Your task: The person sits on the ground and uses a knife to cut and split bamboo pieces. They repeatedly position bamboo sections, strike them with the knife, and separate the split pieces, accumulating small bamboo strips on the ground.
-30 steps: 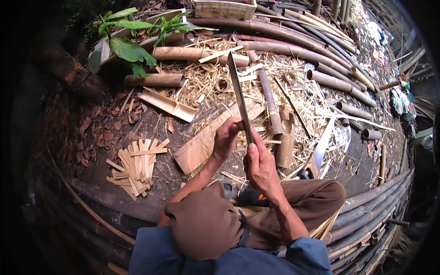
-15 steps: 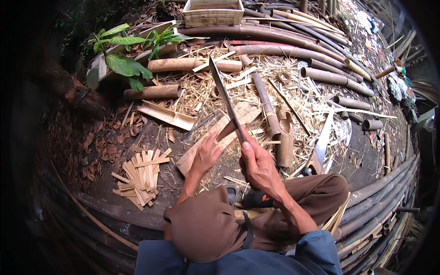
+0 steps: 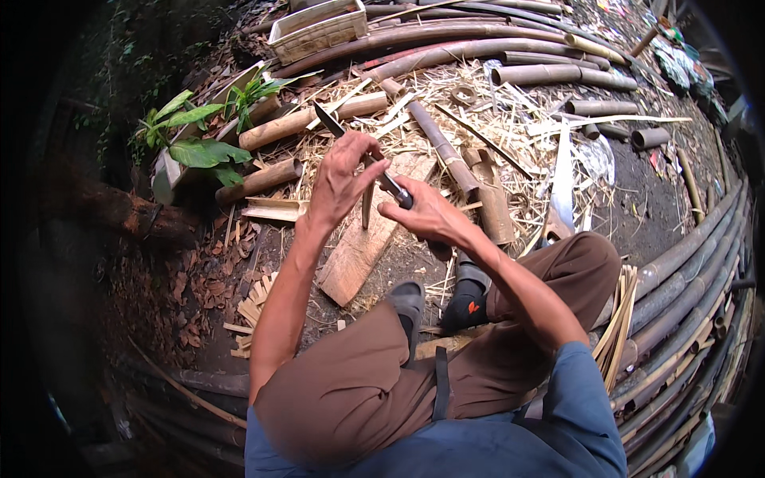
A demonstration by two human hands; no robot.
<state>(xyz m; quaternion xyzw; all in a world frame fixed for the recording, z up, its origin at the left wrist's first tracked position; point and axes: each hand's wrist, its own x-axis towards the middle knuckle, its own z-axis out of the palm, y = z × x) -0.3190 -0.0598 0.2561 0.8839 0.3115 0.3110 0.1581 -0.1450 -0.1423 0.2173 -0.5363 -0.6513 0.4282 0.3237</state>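
My right hand (image 3: 430, 213) is closed round the handle of a large knife (image 3: 328, 119). Its dark blade slants up to the far left. My left hand (image 3: 343, 179) is bent over the middle of the blade, thumb toward the handle. Between its thumb and fingers a short brown bamboo piece (image 3: 366, 209) appears pinched against the blade; its lower end hangs over a wooden board (image 3: 358, 259) on the ground. The left fingertips are partly hidden behind the blade and hand.
Split bamboo sticks (image 3: 253, 307) lie left of the board. A saw (image 3: 562, 183) rests at right amid pale shavings (image 3: 470, 111). Bamboo poles (image 3: 542, 74) lie beyond, with a crate (image 3: 319, 30) at the far left. More poles (image 3: 677, 279) line the near right. My sandalled feet (image 3: 408, 301) are close by.
My left hand has moved up from beside the bamboo piece onto it and the blade. The knife has tilted further left. The view has shifted, hiding part of the stick pile behind my left arm.
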